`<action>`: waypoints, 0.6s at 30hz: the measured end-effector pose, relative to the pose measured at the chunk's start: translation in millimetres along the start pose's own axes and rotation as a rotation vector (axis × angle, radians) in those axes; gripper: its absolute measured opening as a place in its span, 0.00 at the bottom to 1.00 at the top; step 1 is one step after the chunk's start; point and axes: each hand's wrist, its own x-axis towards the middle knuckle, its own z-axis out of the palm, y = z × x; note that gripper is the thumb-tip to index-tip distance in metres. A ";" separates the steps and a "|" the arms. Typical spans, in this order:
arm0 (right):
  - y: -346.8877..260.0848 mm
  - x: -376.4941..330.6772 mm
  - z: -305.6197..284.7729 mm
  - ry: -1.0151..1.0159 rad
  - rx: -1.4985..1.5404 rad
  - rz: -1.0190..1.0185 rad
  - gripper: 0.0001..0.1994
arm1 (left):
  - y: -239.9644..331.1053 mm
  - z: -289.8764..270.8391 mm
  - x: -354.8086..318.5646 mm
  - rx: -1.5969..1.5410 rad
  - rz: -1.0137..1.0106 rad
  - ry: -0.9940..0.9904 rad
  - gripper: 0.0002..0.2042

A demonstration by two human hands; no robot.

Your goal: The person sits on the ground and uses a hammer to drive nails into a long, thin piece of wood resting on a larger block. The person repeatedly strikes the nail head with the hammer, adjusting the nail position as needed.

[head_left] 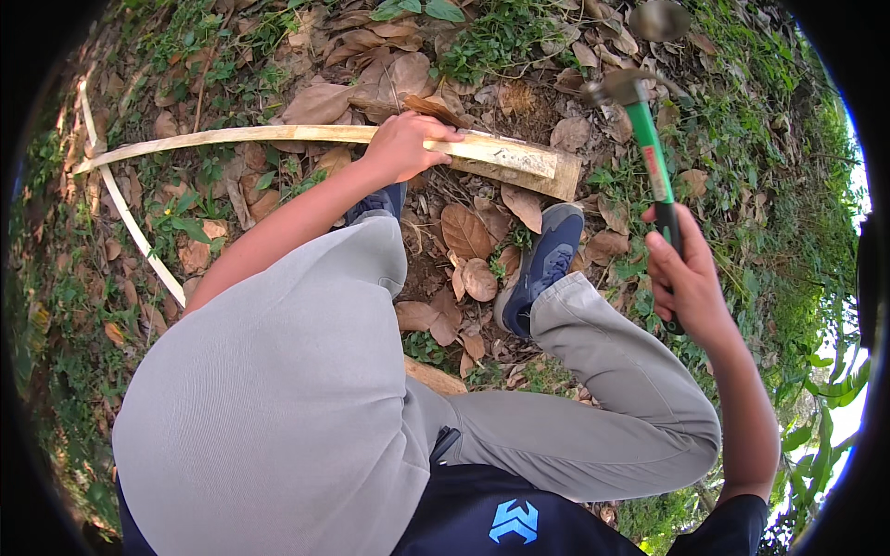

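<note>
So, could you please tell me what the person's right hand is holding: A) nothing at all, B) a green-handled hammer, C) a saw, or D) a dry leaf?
B: the right hand grips the dark lower end of a green-handled hammer, its metal head raised above the wooden strip that the left hand presses down.

Outdoor garden ground: dry leaves point(464, 232), weeds point(501, 37) and bare soil point(426, 273).

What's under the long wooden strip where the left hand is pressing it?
Under the long wooden strip, right of the left hand, lies a shorter wooden piece on dry leaves and soil. The hand covers what is directly beneath its grip.
</note>
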 end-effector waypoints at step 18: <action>90.9 52.5 149.1 0.626 -0.369 -0.252 0.15 | 3.8 -2.1 -6.5 -0.055 -0.011 0.046 0.17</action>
